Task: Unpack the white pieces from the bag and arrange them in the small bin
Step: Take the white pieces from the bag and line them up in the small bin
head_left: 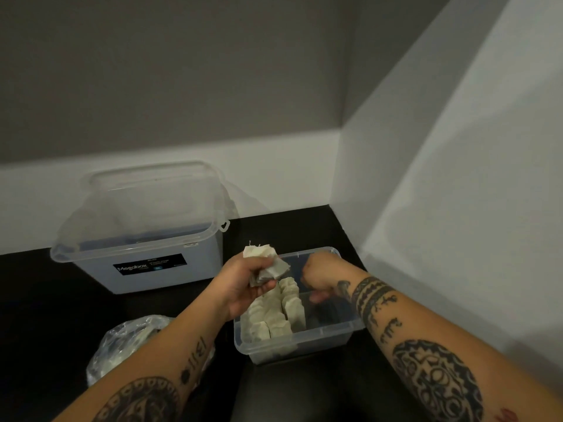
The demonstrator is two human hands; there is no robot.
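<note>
The bag [128,345] lies near-left of the bin [320,345], whose left side holds rows of pieces [274,312] running front to back. Over them the left hand [243,287] grips a bunch [265,263]. The right hand [320,275] curls in the bin's right side, its grasp unclear.

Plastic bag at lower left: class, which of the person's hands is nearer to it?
Left. The left hand, gripping white pieces, is over the small bin's left edge, on the bag's side; the right hand reaches over the bin's far right part, farther off.
</note>
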